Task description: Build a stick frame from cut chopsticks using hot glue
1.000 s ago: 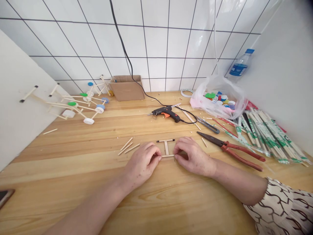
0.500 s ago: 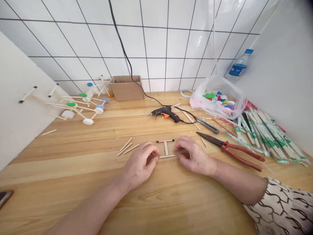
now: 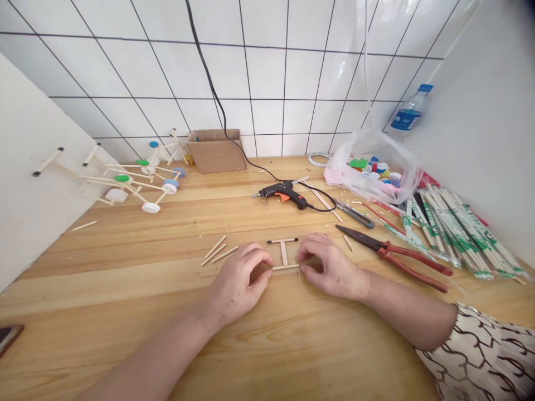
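On the tabletop (image 3: 267, 356), our I-shaped stick frame (image 3: 285, 253) sits between left hand (image 3: 244, 277) and right hand (image 3: 330, 268) — fingers (image 3: 261, 254) curled by both ends of its near stick (image 3: 286, 267); we can't tell if they're gripping.

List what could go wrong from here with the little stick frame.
On the stick frame, the near crosspiece could get nudged askew: the left hand and right hand sit close at its ends. The glue gun beyond it might burn a reaching hand if hot, which I cannot tell. The pliers lie near the right forearm, so a sweep could bump them.
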`<state>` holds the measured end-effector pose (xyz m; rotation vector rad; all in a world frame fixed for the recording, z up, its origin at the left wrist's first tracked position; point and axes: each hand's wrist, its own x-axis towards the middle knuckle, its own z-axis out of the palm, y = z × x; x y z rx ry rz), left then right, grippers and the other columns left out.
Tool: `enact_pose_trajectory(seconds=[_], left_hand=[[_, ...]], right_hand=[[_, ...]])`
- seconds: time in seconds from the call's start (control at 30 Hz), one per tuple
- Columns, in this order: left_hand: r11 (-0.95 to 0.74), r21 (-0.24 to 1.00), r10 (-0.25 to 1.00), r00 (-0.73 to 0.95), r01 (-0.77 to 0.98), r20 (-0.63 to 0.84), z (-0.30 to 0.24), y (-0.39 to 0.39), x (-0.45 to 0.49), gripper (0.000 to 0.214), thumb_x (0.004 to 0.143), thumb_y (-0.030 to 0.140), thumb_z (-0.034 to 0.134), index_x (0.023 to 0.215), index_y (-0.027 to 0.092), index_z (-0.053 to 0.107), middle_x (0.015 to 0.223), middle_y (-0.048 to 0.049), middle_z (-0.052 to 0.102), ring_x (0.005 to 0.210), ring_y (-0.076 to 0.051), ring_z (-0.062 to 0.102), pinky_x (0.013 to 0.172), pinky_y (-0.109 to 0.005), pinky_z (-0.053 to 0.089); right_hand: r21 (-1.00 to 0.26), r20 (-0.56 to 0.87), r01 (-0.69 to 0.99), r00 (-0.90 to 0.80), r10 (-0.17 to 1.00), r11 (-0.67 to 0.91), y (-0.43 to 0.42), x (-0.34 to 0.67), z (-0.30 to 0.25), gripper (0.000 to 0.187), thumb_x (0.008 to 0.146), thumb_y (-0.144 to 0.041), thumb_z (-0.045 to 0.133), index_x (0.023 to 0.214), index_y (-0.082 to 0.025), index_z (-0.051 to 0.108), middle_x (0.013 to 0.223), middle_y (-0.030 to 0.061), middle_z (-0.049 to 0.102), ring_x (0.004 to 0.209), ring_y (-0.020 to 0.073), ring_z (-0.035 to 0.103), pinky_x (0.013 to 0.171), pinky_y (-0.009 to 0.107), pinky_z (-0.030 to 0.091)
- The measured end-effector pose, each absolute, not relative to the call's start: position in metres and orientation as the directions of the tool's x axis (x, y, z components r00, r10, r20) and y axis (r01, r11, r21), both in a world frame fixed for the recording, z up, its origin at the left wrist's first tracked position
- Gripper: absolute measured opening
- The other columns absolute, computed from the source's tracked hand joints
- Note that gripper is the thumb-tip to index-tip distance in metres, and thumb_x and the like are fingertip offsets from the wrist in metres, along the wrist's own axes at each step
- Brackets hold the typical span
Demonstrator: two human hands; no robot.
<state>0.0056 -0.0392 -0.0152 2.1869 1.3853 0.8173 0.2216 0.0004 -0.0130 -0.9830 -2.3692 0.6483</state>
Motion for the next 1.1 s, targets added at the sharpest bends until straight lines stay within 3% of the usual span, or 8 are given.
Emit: enact_pose_trajectory(seconds=[1.1], left_hand=[[-0.426, 0.611, 0.903, 0.354, 0.667, 0.242, -0.0160, -0.0379, 0.0069, 0.012, 0.083, 0.014, 0.049, 0.076, 0.019, 0.057, 0.080, -0.0026, 0.058, 0.078, -0.018, 0.055, 0.071, -0.029, 0.042]], right_hand=[[-0.546, 0.268, 0.522, -0.633, 0.727, 0.656, 0.0007, 0.2200, -0.0144, 0.012, 0.072, -0.006, 0.057, 0.074, -0.018, 0.058, 0.080, 0.0037, 0.060, 0.082, 0.0194, 0.054, 0.076, 0.034, 0.038]])
